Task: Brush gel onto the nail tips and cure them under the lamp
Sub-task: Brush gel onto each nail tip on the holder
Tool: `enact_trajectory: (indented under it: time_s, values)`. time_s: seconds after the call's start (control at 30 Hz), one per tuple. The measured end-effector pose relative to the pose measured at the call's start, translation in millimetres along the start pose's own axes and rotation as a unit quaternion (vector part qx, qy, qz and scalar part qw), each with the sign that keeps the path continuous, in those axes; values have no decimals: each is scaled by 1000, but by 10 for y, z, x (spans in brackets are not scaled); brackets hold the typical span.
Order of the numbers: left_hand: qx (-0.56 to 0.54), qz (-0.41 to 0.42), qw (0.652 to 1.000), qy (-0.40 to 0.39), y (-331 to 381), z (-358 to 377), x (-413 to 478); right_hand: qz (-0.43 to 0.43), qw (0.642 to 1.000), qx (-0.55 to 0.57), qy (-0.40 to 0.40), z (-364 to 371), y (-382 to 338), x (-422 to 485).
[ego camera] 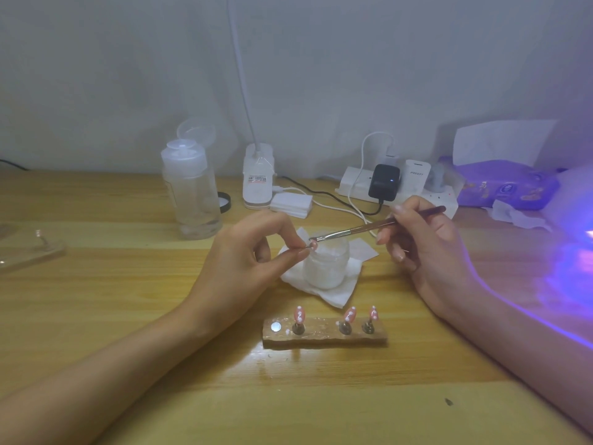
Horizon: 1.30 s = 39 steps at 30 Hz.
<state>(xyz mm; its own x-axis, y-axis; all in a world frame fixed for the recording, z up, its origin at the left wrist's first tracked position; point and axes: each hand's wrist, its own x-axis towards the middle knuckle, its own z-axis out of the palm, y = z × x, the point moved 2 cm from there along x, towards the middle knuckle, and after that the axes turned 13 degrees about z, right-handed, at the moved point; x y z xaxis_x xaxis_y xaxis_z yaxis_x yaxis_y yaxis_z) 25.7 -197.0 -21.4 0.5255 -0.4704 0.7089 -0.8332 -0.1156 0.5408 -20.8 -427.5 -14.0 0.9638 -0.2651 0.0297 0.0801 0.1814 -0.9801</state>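
Here, a person is brushing gel onto a small pink nail tip over the middle of a pale wooden surface. The left hand is pinching the tip between thumb and forefinger, holding it just above a small frosted glass jar that is sitting on a folded white tissue. How the tip is mounted is too small to tell. The right hand is gripping a slim brush with a reddish-brown handle and metal ferrule like a pen, its fingers closed round the handle. The brush's long axis is running from that hand down and leftward, and the bristles are touching the held tip.

Toward the near edge, a rough wooden holder bar is carrying three more pink nail tips dotted with white, each standing upright on a small post. A round metal spot at the bar's left end is standing empty.

At the right edge, a white curing lamp is throwing violet light across the surface and the right forearm. The coating step appears to be under way, with curing yet to come for this tip. The lamp is lying well to the right of the held tip, on the brush hand's side. The left hand would likely be reaching across the jar to get there, or passing the tip over.
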Motion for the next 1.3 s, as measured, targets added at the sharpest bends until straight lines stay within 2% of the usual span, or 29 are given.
enact_trajectory:
  time_s: [0.07, 0.2, 0.37, 0.47, 0.63, 0.77, 0.9, 1.03, 1.17, 1.3]
  values:
    - [3, 2, 1000, -1, 8, -1, 4, 3, 1000, 7, 13, -14, -2, 3]
    - [1, 2, 1000, -1, 11, -3, 4, -1, 1000, 2, -13, 0, -16, -7]
    - [-5, 1, 1000, 0, 5, 0, 5, 18, 1000, 13, 15, -20, -9, 3]
    - [-6, 2, 1000, 1, 5, -1, 3, 9, 1000, 14, -8, -1, -17, -6]
    - [-10, 2, 1000, 2, 8, -5, 9, 14, 1000, 16, 10, -19, -8, 0]
    - [-10, 3, 1000, -2, 13, -8, 6, 3, 1000, 4, -7, 0, -14, -9]
    - [-12, 6, 1000, -7, 22, -7, 12, 7, 1000, 17, 17, -7, -14, -4]
    - [-13, 5, 1000, -7, 23, -9, 16, -6, 1000, 7, -12, 6, -21, -16]
    - [-18, 4, 1000, -7, 34, -11, 15, 0, 1000, 6, 22, -11, -13, -9]
    - [-17, 3, 1000, -8, 32, -4, 12, -8, 1000, 8, -8, 7, -24, -18]
